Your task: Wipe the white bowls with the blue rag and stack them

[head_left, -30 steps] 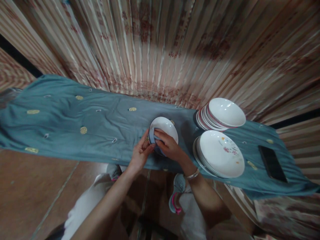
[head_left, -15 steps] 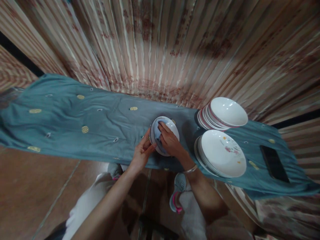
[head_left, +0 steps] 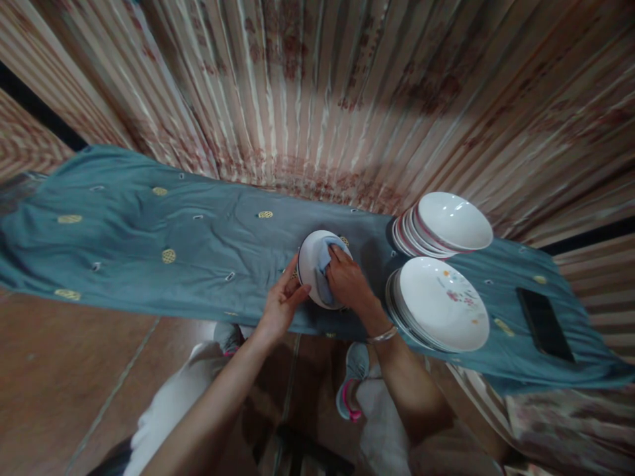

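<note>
A white bowl with a dark rim line is over the near part of the cloth-covered table, its inside facing me. My left hand grips the bowl at its left edge, thumb near the front rim. Inside the bowl lies a light blue cloth, bunched under the fingers of my right hand. Those fingers press the cloth against the right part of the bowl. The underside of the bowl is hidden, so I cannot tell whether it touches the table.
To the right stand a stack of bowls and, nearer me, a stack of plates with a flower pattern on top. A black phone lies at the far right of the teal tablecloth. A pleated curtain hangs behind.
My right hand and the blue cloth have moved rightward across the inside of the bowl. My left hand keeps its hold on the edge.
</note>
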Demonstrator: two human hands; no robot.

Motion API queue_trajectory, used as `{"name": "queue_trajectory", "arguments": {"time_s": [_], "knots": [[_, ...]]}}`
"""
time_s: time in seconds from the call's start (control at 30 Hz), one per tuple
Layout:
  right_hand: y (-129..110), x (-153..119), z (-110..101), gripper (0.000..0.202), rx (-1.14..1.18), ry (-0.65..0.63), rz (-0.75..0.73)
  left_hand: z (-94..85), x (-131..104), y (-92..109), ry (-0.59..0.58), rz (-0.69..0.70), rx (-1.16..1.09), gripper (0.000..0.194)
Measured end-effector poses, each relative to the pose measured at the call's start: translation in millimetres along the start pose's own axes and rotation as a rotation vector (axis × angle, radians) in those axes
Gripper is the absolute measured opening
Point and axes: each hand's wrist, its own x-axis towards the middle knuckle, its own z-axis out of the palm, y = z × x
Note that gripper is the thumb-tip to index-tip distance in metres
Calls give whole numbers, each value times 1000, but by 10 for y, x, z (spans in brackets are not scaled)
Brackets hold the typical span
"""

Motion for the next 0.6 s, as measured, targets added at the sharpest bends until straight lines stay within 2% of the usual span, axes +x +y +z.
{"name": "queue_trajectory", "arguments": {"time_s": [0.27,0.6], "knots": [[-100,-78,-195,36,-247,-230,122,9,4,3,-2,5,-10,100],[-8,-179,-249,27,-217,-324,-21,13,9,-17,15,30,13,97]]}}
